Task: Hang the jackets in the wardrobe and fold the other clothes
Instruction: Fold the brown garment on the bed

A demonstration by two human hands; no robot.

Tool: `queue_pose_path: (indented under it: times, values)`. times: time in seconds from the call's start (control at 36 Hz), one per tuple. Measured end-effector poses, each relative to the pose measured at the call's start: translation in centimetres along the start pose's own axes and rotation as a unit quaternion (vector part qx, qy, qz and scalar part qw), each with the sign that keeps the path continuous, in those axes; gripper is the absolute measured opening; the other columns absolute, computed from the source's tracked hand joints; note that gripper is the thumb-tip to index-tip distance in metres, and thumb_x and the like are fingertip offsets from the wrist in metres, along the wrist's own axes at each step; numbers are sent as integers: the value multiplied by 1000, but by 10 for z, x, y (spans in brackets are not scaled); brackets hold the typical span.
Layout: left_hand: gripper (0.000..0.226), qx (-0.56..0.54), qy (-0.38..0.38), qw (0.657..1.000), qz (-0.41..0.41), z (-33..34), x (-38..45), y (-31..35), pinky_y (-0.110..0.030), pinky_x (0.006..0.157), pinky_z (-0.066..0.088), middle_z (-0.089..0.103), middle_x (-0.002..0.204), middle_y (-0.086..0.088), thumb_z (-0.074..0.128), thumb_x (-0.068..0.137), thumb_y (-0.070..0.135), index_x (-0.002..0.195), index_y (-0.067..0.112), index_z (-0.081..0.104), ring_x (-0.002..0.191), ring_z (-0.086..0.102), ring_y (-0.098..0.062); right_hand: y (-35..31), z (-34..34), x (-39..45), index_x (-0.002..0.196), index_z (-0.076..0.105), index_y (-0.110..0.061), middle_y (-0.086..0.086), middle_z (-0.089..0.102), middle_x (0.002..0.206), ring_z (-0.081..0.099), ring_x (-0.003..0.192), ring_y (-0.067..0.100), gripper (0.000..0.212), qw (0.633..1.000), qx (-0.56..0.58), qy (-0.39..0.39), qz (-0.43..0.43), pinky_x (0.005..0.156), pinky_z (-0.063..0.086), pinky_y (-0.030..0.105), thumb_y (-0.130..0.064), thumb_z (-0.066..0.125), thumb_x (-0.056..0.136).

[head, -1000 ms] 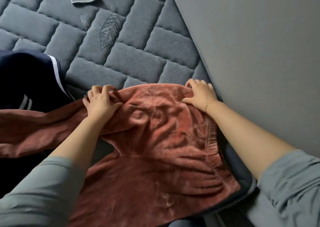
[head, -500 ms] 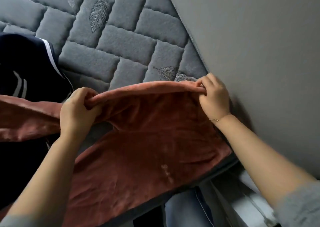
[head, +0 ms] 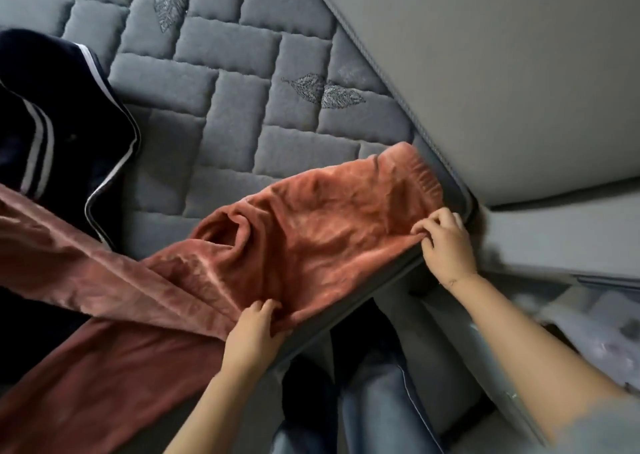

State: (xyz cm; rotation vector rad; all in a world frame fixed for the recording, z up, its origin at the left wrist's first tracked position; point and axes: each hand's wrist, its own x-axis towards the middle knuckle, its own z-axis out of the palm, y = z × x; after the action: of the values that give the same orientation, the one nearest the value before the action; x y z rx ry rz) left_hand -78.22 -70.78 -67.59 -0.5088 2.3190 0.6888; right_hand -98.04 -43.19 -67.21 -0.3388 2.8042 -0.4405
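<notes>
A rust-red fleece garment lies across the near edge of the grey quilted mattress, its long part trailing to the lower left. My left hand pinches the garment's near edge at the mattress border. My right hand pinches the same edge at the mattress corner on the right. The cloth between my hands is doubled over and wrinkled.
A dark navy jacket with white stripes lies on the mattress at the left, partly under the red garment. A grey padded headboard rises along the right side. My jeans-clad legs show below the mattress edge.
Both hands have pulled the garment's far edge toward me, folding it over onto itself; they now hold it at the mattress's near edge. The camera has tilted down.
</notes>
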Motion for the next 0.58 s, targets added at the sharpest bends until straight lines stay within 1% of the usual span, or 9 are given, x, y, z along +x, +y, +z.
queue_pose_path:
  times: [0.08, 0.17, 0.22, 0.28, 0.36, 0.42, 0.47, 0.5, 0.58]
  values:
    - [51, -9, -33, 999, -28, 4, 7, 4, -35, 90, 47, 54, 120, -3, 64, 85, 45, 128, 21, 49, 114, 53, -23, -3, 10, -5, 94, 69, -4, 14, 50, 103, 48, 104, 32, 23, 996, 58, -41, 48, 91, 40, 33, 8, 56, 78]
    - [47, 1, -65, 996, -53, -9, 11, 17, -34, 92, 47, 57, 118, 0, 58, 82, 55, 121, 27, 58, 112, 56, -21, -11, 9, -6, 87, 68, -5, 12, 51, 102, 52, 101, 28, 18, 974, 171, 42, 140, 89, 36, 22, 4, 57, 77]
    - [36, -22, -19, 999, -43, -25, 12, 34, -31, 87, 48, 60, 111, 5, 58, 82, 53, 110, 31, 64, 106, 59, -19, -11, 4, 0, 89, 65, -3, 14, 51, 100, 53, 96, 32, 14, 956, 211, 109, 171, 92, 39, 28, 1, 61, 77]
    - [23, -74, 59, 995, -19, -44, 15, 57, -31, 81, 48, 61, 104, 9, 60, 83, 42, 101, 30, 66, 98, 61, -17, -7, 0, 12, 97, 62, -3, 9, 47, 100, 53, 96, 32, 19, 940, 247, 131, 198, 93, 40, 34, -6, 66, 79]
    - [13, -123, 134, 983, 41, -70, 33, 96, -31, 78, 48, 63, 101, 6, 61, 86, 26, 97, 22, 66, 91, 61, -17, 2, -3, 32, 115, 56, -5, 8, 51, 108, 54, 106, 30, 42, 911, 313, 76, 257, 99, 42, 40, -22, 74, 81]
    - [15, -120, 151, 979, 69, -83, 57, 123, -31, 79, 46, 64, 103, 2, 59, 88, 23, 100, 17, 66, 93, 59, -19, 8, -3, 42, 126, 51, -8, 13, 54, 121, 55, 112, 26, 57, 886, 357, 31, 293, 103, 42, 40, -32, 75, 80]
    - [19, -94, 155, 980, 84, -92, 88, 151, -31, 81, 42, 64, 108, -4, 55, 90, 23, 104, 14, 65, 99, 58, -23, 14, -4, 49, 130, 51, -9, 13, 55, 125, 54, 114, 24, 62, 881, 367, 17, 299, 104, 42, 40, -36, 76, 79]
    - [22, -83, 149, 982, 83, -95, 104, 164, -32, 83, 41, 63, 111, -6, 53, 91, 25, 106, 13, 64, 102, 57, -26, 17, -5, 52, 125, 56, -9, 13, 58, 121, 57, 111, 25, 58, 882, 366, 11, 297, 102, 44, 41, -37, 76, 79]
    - [36, -20, 114, 992, 53, -97, 151, 196, -39, 93, 37, 59, 123, -8, 45, 97, 42, 118, 17, 60, 115, 51, -30, 22, -8, 56, 87, 69, -4, 19, 64, 100, 63, 92, 30, 35, 897, 344, -19, 276, 91, 50, 42, -37, 78, 77]
